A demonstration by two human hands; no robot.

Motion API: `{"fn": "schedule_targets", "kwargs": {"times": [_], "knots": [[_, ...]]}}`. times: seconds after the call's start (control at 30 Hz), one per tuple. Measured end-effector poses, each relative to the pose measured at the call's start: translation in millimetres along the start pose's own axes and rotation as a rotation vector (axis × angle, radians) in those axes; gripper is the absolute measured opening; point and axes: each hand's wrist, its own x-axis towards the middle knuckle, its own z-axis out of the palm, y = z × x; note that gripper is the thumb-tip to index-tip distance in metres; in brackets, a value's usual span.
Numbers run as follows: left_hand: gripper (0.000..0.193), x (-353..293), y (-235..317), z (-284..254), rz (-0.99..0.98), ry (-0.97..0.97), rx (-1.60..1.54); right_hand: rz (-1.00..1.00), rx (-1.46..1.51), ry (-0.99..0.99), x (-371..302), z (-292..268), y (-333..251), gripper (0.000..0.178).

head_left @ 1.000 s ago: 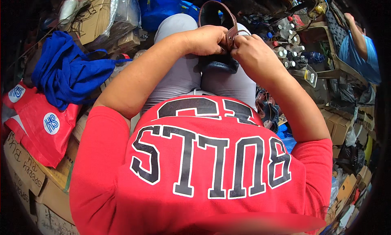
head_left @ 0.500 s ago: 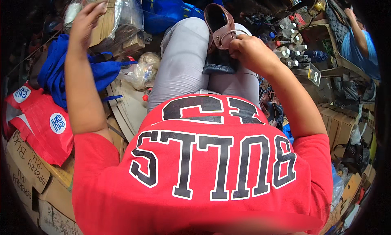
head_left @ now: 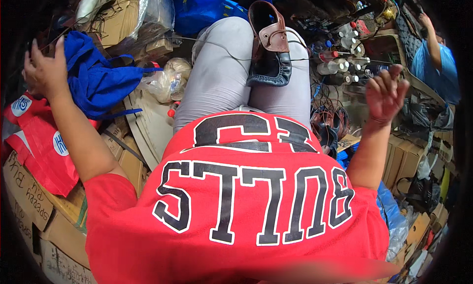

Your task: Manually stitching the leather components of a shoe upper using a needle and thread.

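Red bag (head_left: 42,146) with round white-and-blue labels at far left, brown cardboard boxes (head_left: 29,205) below it, clear plastic wrap (head_left: 157,8) above, brown-and-black leather shoe (head_left: 270,45) lying on grey-trousered lap, thin thread (head_left: 217,45) across it, left hand (head_left: 45,69) spread on blue cloth (head_left: 98,79), right hand (head_left: 385,94) open, empty, raised beside small bottles (head_left: 340,62)

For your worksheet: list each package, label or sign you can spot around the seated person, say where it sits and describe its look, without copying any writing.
Red bag: under the left forearm; red fabric with round white-and-blue badges.
Cardboard boxes: lower left; brown, with dark handwriting.
Clear plastic bag: beside the left thigh; crumpled, see-through.
Small bottles: right of the knees; pale, coloured caps.
Stacked boxes: right; brown cardboard.
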Motion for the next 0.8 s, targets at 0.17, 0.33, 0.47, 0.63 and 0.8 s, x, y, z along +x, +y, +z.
{"fn": "schedule_targets", "kwargs": {"times": [0.17, 0.33, 0.47, 0.63, 0.8], "knots": [[0.039, 8.8, 212.0, -88.5, 0.215, -0.318, -1.165, 0.244, -0.563, 0.149, -18.8, -14.5, -12.5, 0.056], [0.048, -37.6, 299.7, -139.6, 0.279, -0.769, -1.466, 0.427, -1.574, 0.246, -7.8, -50.2, 49.8, 0.036], [0.025, -19.9, 272.1, -110.9, 0.388, -1.055, -1.371, 0.61, -1.78, 0.409, -16.2, -71.4, 73.7, 0.039], [0.042, 2.9, 290.9, -127.0, -1.025, -0.976, -2.368, 0.465, -1.866, 0.329, -17.9, -85.8, 95.4, 0.041], [0.044, 3.3, 288.4, -102.9, -1.11, -1.156, -2.815, 0.281, -2.105, 0.2, -26.9, -90.8, 83.5, 0.038]]}}
